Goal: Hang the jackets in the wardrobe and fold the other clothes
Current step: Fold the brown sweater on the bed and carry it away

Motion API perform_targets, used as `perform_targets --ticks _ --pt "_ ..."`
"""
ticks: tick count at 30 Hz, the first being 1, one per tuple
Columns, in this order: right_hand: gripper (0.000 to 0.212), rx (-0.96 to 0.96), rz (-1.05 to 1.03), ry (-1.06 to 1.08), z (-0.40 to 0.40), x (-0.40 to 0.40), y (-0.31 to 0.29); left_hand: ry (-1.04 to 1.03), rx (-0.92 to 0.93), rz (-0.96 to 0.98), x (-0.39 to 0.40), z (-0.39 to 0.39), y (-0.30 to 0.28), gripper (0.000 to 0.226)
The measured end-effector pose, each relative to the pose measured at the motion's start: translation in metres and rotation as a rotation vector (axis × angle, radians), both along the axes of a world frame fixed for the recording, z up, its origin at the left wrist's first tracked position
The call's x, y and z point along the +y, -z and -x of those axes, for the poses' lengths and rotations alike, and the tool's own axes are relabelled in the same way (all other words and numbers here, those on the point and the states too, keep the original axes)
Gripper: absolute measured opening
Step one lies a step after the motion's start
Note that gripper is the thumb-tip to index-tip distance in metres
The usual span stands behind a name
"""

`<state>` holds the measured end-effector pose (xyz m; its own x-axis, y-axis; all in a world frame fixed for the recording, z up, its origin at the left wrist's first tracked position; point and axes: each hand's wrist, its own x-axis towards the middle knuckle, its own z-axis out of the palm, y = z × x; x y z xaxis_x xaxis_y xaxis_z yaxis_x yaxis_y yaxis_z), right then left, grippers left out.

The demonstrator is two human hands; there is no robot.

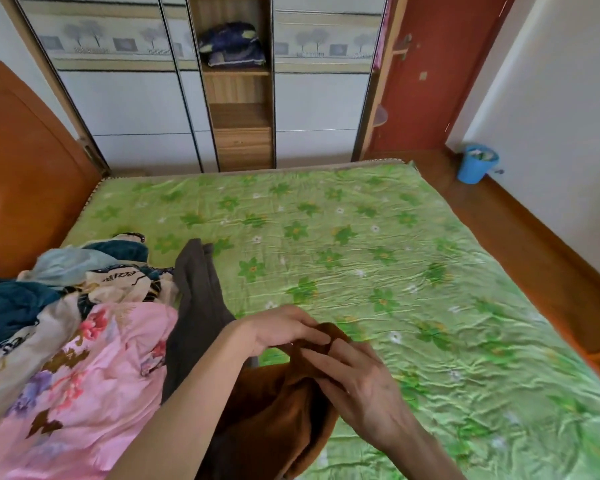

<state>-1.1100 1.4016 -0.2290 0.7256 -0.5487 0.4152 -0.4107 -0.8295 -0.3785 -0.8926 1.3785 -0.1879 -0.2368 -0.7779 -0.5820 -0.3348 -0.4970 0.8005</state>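
Now pinching the top edge of the brown cloth [278, 403] with both the left hand [278, 329] and the right hand [357, 379], low over the green bed [395, 237]. Best to lift up, shake flat, then fold neatly beside the pile of clothes [66, 323].

A brown garment [278, 410] hangs bunched over the near edge of the bed. Left of it lies a dark grey garment [194, 306], then a pile [59, 323] – pink floral, cream, teal pieces. The wardrobe [236, 81] stands behind – middle shelves open.
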Motion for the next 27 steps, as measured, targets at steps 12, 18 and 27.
perform_targets --ticks 12,18,27 --pt "0.046 -0.449 -0.679 0.303 0.068 -0.08 0.018 -0.268 -0.274 0.267 -0.007 0.056 -0.046 0.02" --pt "0.096 -0.118 -0.882 -0.048 0.042 -0.135 0.015 -0.64 -0.157 0.458 -0.004 0.077 -0.091 0.035" --pt "0.011 -0.082 -0.716 -0.281 0.008 -0.136 0.002 -0.767 -0.146 0.824 0.011 0.08 -0.152 0.011"
